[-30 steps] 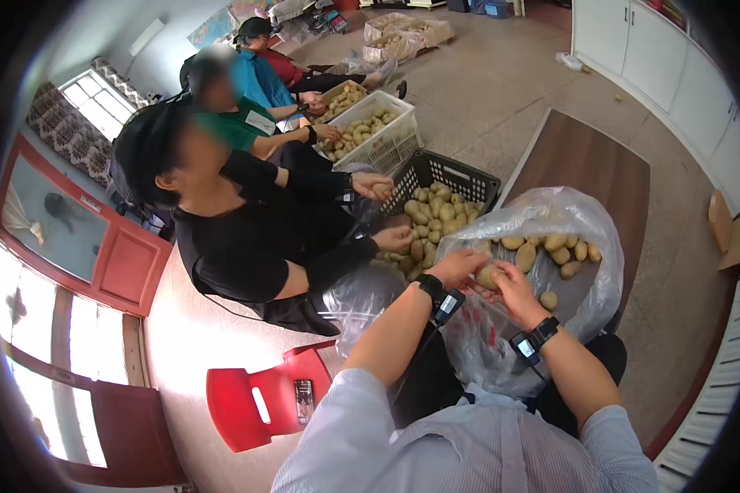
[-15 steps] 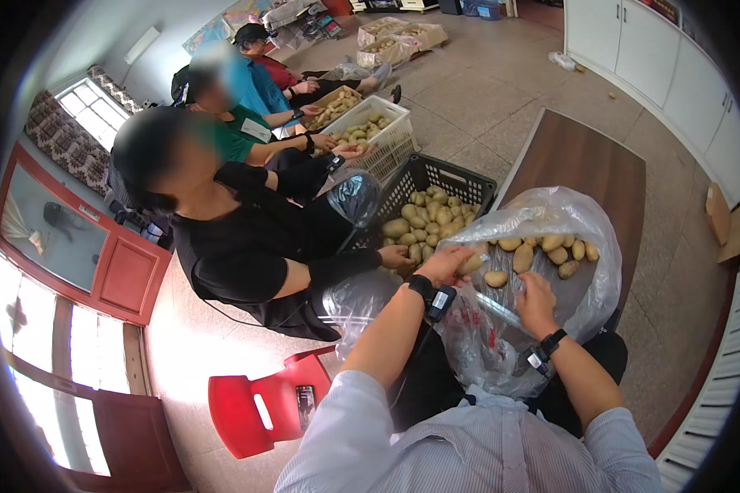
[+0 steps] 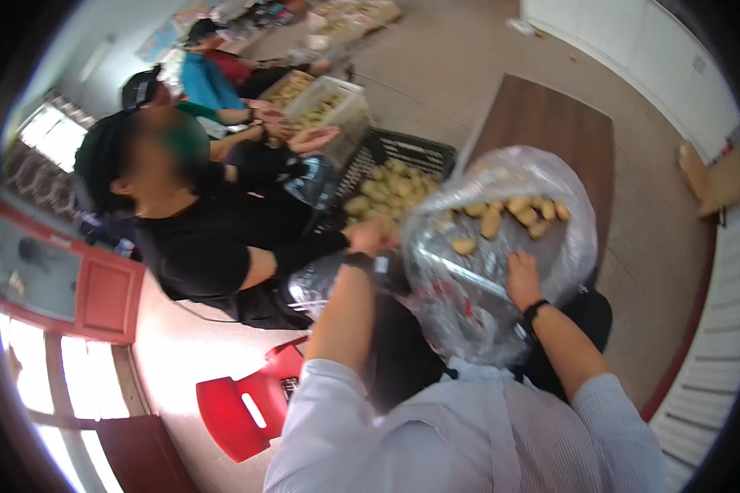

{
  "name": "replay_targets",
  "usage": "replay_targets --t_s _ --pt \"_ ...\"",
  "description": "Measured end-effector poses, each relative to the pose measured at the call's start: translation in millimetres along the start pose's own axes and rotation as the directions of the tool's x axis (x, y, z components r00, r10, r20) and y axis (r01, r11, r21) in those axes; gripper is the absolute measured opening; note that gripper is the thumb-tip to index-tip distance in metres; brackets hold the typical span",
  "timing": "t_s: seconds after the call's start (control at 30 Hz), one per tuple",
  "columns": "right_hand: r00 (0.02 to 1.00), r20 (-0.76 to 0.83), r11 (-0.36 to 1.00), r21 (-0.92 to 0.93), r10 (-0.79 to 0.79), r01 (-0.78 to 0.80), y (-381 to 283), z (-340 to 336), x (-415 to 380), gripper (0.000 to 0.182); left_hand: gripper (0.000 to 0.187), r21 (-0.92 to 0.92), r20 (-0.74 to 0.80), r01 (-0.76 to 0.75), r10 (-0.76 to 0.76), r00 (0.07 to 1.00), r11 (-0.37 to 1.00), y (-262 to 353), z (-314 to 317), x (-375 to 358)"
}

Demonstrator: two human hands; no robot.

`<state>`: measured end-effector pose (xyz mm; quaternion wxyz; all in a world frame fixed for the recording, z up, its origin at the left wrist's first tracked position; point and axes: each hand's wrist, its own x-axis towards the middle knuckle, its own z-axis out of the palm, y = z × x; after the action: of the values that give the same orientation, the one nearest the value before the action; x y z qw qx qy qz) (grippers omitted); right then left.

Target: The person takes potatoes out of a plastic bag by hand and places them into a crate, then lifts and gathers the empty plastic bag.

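Observation:
My left hand (image 3: 372, 234) is stretched to the near edge of a black crate (image 3: 444, 156) of potatoes (image 3: 390, 187), beside a co-worker's forearm. Its fingers are smeared, and what they hold, if anything, is hidden. A large clear plastic bag (image 3: 580, 185) lies with its mouth open on a brown table (image 3: 543, 115). Several potatoes (image 3: 491, 222) lie in its far part, with one (image 3: 464, 246) nearer. My right hand (image 3: 522, 278) is at the bag's near rim, with fingers bent on the film.
A co-worker in black (image 3: 197, 238) sits at the left, with more people beyond. A white crate (image 3: 349, 103) of potatoes stands past the black one. There is a red chair (image 3: 230, 419) at the lower left and cardboard (image 3: 728, 181) at the right.
My left hand has moved left, away from the bag and a potato there, to the black crate. My right hand stays at the bag. The whole view has shifted and blurred.

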<state>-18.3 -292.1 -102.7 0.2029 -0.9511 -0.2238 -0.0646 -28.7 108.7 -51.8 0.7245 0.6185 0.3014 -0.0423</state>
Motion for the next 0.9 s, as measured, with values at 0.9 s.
replay_targets --t_s 0.9 --pt "0.977 0.104 0.833 0.510 0.189 -0.215 -22.5 -3.5 16.1 0.035 0.025 -0.280 -0.004 0.152 -0.160 0.987 0.948 -3.7 -4.4 17.2"
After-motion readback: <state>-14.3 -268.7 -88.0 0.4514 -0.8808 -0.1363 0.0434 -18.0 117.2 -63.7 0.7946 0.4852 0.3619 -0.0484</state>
